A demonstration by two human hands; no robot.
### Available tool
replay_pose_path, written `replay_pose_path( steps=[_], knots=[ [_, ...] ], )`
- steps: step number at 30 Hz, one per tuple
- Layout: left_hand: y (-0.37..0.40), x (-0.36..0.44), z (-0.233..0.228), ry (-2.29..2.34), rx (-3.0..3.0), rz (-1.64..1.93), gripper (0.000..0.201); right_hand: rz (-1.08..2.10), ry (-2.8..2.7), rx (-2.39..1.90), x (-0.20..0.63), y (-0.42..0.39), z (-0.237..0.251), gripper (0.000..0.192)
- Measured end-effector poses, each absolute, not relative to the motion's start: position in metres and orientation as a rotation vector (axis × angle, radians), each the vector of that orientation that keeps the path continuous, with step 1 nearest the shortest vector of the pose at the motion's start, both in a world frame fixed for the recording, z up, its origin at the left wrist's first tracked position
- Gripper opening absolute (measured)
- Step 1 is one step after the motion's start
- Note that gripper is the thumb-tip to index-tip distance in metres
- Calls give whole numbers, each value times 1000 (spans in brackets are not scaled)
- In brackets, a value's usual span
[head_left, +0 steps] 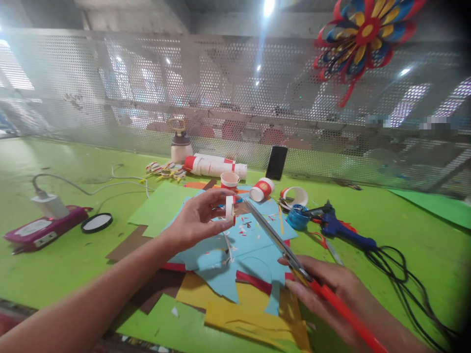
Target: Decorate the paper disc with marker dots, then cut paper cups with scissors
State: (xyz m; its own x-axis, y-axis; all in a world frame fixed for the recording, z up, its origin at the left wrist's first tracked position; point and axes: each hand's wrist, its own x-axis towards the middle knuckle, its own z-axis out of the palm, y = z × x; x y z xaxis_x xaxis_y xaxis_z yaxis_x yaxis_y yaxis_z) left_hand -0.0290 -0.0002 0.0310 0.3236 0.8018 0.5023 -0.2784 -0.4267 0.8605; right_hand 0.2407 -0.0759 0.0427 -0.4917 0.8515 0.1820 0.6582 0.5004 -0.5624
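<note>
My left hand (pixel 198 218) holds a small white paper cup (pixel 230 208) with a red rim, on its side above the table. My right hand (pixel 327 294) grips red-handled scissors (pixel 279 240). Their long blades point up and left, and the tips reach the cup. Below both hands lie sheets of blue paper (pixel 250 245), yellow paper (pixel 253 314), brown and light green paper, sprinkled with small cut scraps.
On the green table (pixel 405 245) stand more red-and-white cups (pixel 262 189), a stack of cups on its side (pixel 215 166), a phone (pixel 276 162), a blue glue gun (pixel 338 225) with black cable, a pink device (pixel 40 230) and a round lid (pixel 96 222). A perforated metal screen (pixel 221 98) carries a paper flower (pixel 364 34).
</note>
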Motion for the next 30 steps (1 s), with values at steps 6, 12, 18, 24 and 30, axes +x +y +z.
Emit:
replay_pose_path(
  steps=[6, 12, 18, 24, 30],
  knots=[
    [3, -26, 22, 643, 1734, 1387, 51, 493, -2315, -1230, 236, -74, 38, 25],
    [1, -25, 19, 888, 1941, 1500, 54, 408, -2288, -1269, 235, -80, 36, 25],
    [-3, -24, 22, 1065, 2064, 1562, 48, 396, -2299, -1363, 236, -83, 31, 33],
    [-8, -21, 22, 1090, 2114, 1522, 49, 285, -2337, -1406, 237, -83, 28, 35],
    [-9, -22, 21, 1058, 2159, 1531, 49, 56, -2383, -1369, 237, -83, 27, 37]
  ],
)
